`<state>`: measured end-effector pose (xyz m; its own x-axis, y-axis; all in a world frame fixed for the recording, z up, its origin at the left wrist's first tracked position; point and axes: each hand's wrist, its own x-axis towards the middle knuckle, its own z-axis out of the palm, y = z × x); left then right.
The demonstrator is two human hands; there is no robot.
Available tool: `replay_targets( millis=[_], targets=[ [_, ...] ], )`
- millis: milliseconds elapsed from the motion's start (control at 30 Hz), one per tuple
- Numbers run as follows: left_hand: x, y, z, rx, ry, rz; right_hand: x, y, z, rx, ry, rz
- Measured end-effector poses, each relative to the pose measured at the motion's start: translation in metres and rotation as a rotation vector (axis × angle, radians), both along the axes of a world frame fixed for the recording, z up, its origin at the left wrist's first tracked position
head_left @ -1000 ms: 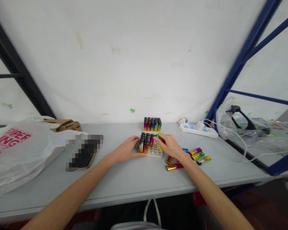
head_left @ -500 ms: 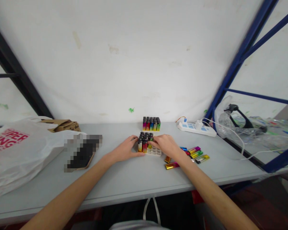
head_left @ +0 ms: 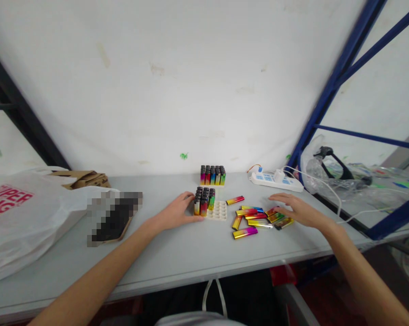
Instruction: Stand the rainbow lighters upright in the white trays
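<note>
A white tray (head_left: 220, 211) with round holes stands in front of me. Upright lighters (head_left: 203, 200) with black tops and shiny coloured bodies fill its left part, while holes on the right show bare. My left hand (head_left: 179, 210) holds the tray's left side, thumb at the front and fingers behind. Several loose lighters (head_left: 255, 216) lie flat in a heap to the right of the tray. Over the right end of that heap hovers my right hand (head_left: 297, 209), fingers apart and nothing seen in it.
Behind the tray stands a block of upright lighters (head_left: 213, 175). A white power strip (head_left: 275, 181) with cables lies at the back right. On the left are a phone (head_left: 117, 219), a plastic bag (head_left: 37, 213) and cardboard (head_left: 89, 178). Blue shelf posts (head_left: 329, 99) rise at right.
My right hand has moved right, from the tray to above the loose lighters, and its fingers are apart. A green-yellow lighter now shows upright in the tray. My left hand stays put.
</note>
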<state>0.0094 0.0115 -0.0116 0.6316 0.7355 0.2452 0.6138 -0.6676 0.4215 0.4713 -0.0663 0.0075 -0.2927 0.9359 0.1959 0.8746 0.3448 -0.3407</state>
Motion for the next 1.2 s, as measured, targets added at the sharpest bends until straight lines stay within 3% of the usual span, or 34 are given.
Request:
replay_targets(
  millis=[100, 267, 367, 467, 533, 667, 833, 967, 1067, 1200],
  targets=[
    [0.000, 0.000, 0.000, -0.007, -0.005, -0.004, 0.012, -0.002, -0.003, -0.093, 0.017, -0.004],
    [0.000, -0.002, 0.002, -0.015, 0.003, 0.006, 0.005, 0.001, -0.010, -0.119, 0.170, -0.060],
    [0.001, -0.002, 0.001, -0.015, -0.005, 0.006, 0.002, 0.008, -0.015, -0.047, 0.253, -0.069],
    [0.001, -0.001, 0.000, -0.018, -0.017, 0.005, -0.007, 0.021, -0.014, 0.117, 0.376, -0.167],
    [0.000, 0.000, 0.000, -0.016, -0.017, 0.002, -0.021, 0.033, -0.009, 0.190, 0.496, -0.223],
    [0.000, -0.002, 0.002, -0.006, -0.033, 0.000, -0.066, 0.054, 0.009, 0.151, 0.833, -0.175],
    [0.001, -0.003, 0.004, -0.017, -0.011, 0.000, -0.132, 0.060, 0.038, -0.046, 1.244, 0.020],
    [0.001, -0.002, 0.001, -0.005, -0.007, -0.007, -0.178, 0.057, 0.044, -0.155, 1.251, 0.173],
    [0.001, -0.001, -0.001, 0.003, -0.026, -0.016, -0.200, 0.059, 0.032, -0.110, 1.134, 0.083],
    [0.000, 0.000, -0.003, 0.008, -0.047, -0.026, -0.210, 0.060, 0.011, 0.137, 0.820, -0.058]
  ],
)
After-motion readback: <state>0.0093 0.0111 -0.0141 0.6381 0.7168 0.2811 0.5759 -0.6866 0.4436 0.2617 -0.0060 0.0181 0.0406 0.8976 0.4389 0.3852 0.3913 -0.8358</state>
